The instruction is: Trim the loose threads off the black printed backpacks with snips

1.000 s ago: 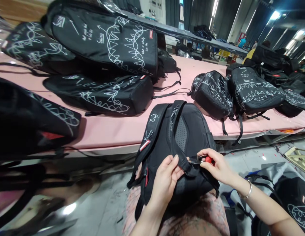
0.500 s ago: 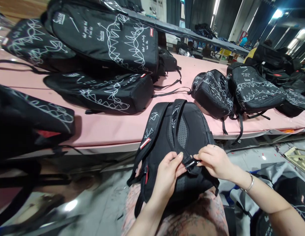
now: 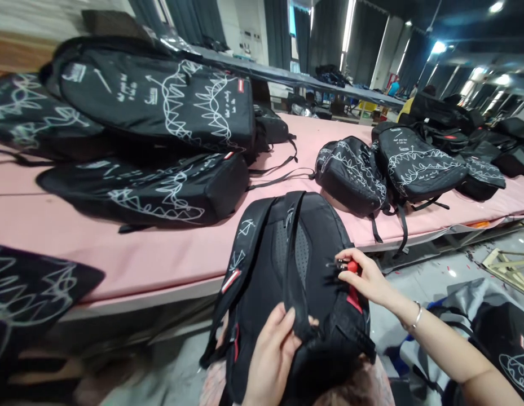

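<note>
A black backpack (image 3: 265, 270) rests on my lap, back panel up, leaning toward the table edge. Its shoulder straps carry white scribbles, and one bears a red-and-white tag. My left hand (image 3: 275, 344) is closed on the lower end of the shoulder strap (image 3: 296, 270), thumb on top. Above the pack's right side, my right hand (image 3: 363, 276) pinches a small red-handled tool (image 3: 352, 267) with a dark tip, perhaps thread snips; blur hides its exact kind. The tool is apart from the strap. The strap's buckle area is mostly hidden by my left fingers.
A pink-topped table (image 3: 278, 214) runs across in front. Scribble-printed backpacks lie on it, including a large one (image 3: 194, 113) at left and another (image 3: 418, 163) at right. More bags fill a grey-white sack (image 3: 443, 332) at lower right. A metal frame (image 3: 509, 270) stands beyond.
My right hand has let go of the strap end and moved slightly up and right; the red-handled tool now shows in it. My left hand has moved lower, still on the strap. The view has shifted.
</note>
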`<state>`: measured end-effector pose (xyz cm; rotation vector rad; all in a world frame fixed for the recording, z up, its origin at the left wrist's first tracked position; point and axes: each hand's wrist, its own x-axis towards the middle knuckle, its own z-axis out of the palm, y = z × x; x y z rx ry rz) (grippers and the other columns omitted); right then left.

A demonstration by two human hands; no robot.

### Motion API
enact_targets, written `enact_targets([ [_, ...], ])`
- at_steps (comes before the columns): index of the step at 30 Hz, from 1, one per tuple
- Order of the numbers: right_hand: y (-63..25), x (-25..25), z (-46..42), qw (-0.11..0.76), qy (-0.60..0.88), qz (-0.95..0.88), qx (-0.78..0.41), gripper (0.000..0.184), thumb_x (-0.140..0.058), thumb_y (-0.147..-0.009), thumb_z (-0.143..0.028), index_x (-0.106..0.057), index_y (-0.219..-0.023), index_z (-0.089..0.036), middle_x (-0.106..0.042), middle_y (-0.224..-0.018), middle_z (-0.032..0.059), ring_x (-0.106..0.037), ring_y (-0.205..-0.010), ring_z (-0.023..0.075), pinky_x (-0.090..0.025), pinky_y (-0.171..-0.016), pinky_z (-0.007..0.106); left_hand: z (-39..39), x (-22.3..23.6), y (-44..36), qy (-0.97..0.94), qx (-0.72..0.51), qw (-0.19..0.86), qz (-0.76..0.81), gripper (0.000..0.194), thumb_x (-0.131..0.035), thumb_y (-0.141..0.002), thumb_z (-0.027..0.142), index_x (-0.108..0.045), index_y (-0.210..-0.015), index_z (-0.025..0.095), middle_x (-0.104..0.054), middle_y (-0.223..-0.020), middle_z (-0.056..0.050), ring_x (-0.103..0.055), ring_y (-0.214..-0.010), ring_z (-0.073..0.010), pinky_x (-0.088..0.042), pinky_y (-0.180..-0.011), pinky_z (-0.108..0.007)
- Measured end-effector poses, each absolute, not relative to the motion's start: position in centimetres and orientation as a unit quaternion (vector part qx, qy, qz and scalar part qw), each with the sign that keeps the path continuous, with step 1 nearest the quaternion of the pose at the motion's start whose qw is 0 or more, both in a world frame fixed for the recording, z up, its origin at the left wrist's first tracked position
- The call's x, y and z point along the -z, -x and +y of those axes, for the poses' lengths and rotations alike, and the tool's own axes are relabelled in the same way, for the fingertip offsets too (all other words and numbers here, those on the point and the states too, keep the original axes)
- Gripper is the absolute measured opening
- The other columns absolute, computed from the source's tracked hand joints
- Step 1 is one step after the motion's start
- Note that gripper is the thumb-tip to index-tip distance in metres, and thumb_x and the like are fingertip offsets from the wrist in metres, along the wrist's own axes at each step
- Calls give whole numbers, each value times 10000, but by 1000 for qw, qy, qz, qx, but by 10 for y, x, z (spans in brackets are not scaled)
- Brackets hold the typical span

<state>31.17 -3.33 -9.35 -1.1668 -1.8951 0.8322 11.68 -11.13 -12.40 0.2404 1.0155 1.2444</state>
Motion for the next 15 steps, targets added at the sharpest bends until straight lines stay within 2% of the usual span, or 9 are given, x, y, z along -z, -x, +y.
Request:
enact_targets([
  [3,-318,106,-7,410,494,-686,-344,338,-658,-699,-246,-589,-1025,-186,-627,-905,20,-583,-830,160,-467,-778,311,-124,140,-113,-80,-537,674,502,474,-804,-551,296,-588,-960,191,-695,-876,-15,-672,-737,-187,-556,-650,-269],
  [5,-321,114,9,442,511,-660,-328,260,-638,-712,-265,-619,-951,-166,-628,-824,21,-585,-760,154,-478,-744,311,-129,145,-110,-60,-534,661,524,506,-807,-545,294,-574,-986,212,-692,-882,-1,-672,-765,-188,-547,-642,-259],
  [8,-323,122,20,473,519,-641,-311,188,-595,-752,-289,-636,-869,-148,-652,-825,52,-603,-766,169,-486,-746,325,-129,142,-107,-87,-528,669,516,491,-809,-547,316,-572,-967,224,-684,-850,15,-665,-750,-170,-526,-625,-236],
  [12,-322,127,4,429,506,-669,-335,132,-623,-746,-271,-663,-800,-158,-671,-791,46,-621,-751,173,-494,-725,312,-115,127,-110,-183,-530,664,495,397,-817,-538,338,-556,-799,193,-617,-666,58,-594,-598,-82,-461,-544,-157],
  [15,-321,124,-22,362,466,-734,-336,127,-604,-771,-204,-692,-860,-186,-680,-864,45,-628,-815,168,-492,-774,312,-101,122,-114,-175,-562,630,507,403,-820,-517,339,-522,-741,187,-570,-620,83,-549,-557,-56,-448,-532,-140],
])
